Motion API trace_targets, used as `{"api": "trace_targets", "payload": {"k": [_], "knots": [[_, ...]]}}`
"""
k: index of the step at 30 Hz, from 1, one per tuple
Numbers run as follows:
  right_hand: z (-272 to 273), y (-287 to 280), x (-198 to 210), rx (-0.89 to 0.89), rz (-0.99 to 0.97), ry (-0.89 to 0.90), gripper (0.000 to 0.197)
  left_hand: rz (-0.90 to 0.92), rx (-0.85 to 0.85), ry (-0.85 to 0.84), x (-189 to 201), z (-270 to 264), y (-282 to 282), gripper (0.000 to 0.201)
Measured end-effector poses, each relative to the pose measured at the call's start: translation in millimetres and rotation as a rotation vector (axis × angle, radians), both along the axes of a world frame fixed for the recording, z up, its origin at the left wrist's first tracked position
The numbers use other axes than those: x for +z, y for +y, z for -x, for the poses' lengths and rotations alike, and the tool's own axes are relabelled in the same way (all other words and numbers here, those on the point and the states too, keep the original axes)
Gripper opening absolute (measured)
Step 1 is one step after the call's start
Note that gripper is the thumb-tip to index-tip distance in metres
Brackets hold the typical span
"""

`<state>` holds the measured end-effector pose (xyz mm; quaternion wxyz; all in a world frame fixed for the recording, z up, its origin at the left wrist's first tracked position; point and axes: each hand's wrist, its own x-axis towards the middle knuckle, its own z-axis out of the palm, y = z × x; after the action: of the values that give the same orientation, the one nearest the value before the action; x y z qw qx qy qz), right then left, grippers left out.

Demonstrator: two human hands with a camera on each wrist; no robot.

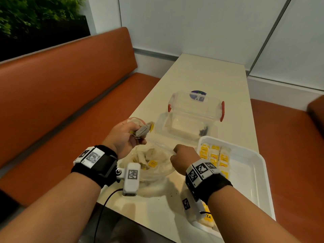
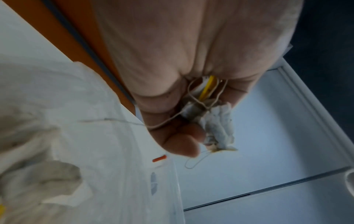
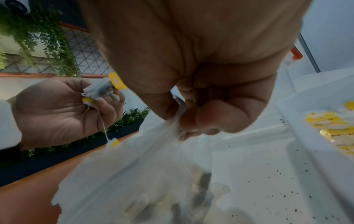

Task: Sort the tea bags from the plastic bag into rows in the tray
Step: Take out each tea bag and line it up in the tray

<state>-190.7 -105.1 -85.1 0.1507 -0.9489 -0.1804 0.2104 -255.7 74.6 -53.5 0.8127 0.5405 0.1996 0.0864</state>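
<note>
My left hand (image 1: 129,135) is raised above the plastic bag (image 1: 149,165) and grips a small bunch of tea bags (image 1: 142,131) with yellow tags; their strings dangle from the fist (image 2: 193,106). From the right wrist view the same tea bags (image 3: 99,91) sit pinched between the thumb and fingers. My right hand (image 1: 182,155) pinches the bag's rim (image 3: 172,125) and holds it up. More tea bags (image 1: 152,163) lie inside the bag. The white tray (image 1: 249,172) on the right holds rows of tea bags (image 1: 215,155) at its left side.
A clear plastic box (image 1: 194,118) with red clips stands open behind the bag, its lid tilted up. The cream table (image 1: 201,74) runs away from me, dusted with tea specks (image 3: 268,174). Orange bench seats (image 1: 70,85) flank it on both sides.
</note>
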Motion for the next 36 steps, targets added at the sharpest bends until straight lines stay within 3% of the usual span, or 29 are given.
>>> {"api": "trace_targets", "payload": {"k": [4,8,11,15,19,25,29,33,36], "knots": [[4,-4,8,0.036,-0.070,-0.055,0.049,0.028,-0.020,-0.016,7,0,-2,0.020],[9,-3,30,0.074,-0.537,-0.190,0.042,0.122,-0.069,-0.022,6,6,-8,0.020],[12,0,43,0.071,-0.759,-0.193,0.034,0.238,-0.064,-0.038,2,10,-16,0.018],[9,5,49,0.158,-0.759,-0.141,0.048,0.339,-0.096,-0.047,-2,12,-25,0.021],[3,13,45,0.108,-0.783,0.015,0.025,0.419,-0.098,-0.033,-6,10,-30,0.027],[-3,15,48,0.161,-0.765,0.051,0.005,0.583,-0.029,0.028,-23,8,-38,0.035],[-7,16,48,0.168,-0.865,0.092,0.008,0.659,0.105,0.077,-33,4,-42,0.040],[-14,7,54,0.161,-0.849,0.045,0.009,0.542,0.215,0.119,-34,2,-36,0.023],[-20,-8,60,0.170,-0.746,-0.013,0.002,0.172,0.113,0.019,-21,5,-29,0.021]]}}
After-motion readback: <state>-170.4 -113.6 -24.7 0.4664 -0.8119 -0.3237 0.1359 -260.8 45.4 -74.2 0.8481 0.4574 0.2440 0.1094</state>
